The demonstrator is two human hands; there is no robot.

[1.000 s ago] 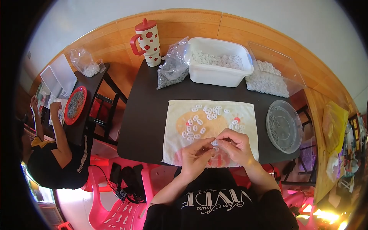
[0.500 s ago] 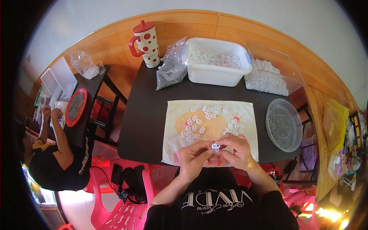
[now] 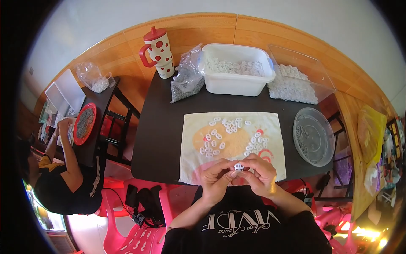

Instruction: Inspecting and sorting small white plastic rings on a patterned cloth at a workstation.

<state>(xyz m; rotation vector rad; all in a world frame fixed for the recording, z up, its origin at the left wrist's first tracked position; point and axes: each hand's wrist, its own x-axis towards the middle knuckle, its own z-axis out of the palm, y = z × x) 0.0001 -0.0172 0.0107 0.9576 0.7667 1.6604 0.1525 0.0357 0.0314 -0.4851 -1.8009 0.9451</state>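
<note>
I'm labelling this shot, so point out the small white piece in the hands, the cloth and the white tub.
small white piece (image 3: 239, 167), head view, its middle.
cloth (image 3: 270, 127), head view, bare right part.
white tub (image 3: 234, 84), head view, front wall.

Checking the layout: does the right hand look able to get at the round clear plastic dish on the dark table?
Probably yes: the round clear plastic dish lies on the right hand's side, nothing between them.

The small white piece (image 3: 239, 167) pinched between left hand (image 3: 216, 178) and right hand (image 3: 261, 174) is too small to identify; fingers cover its lower part and the cloth (image 3: 230, 144) edge beneath.
</note>
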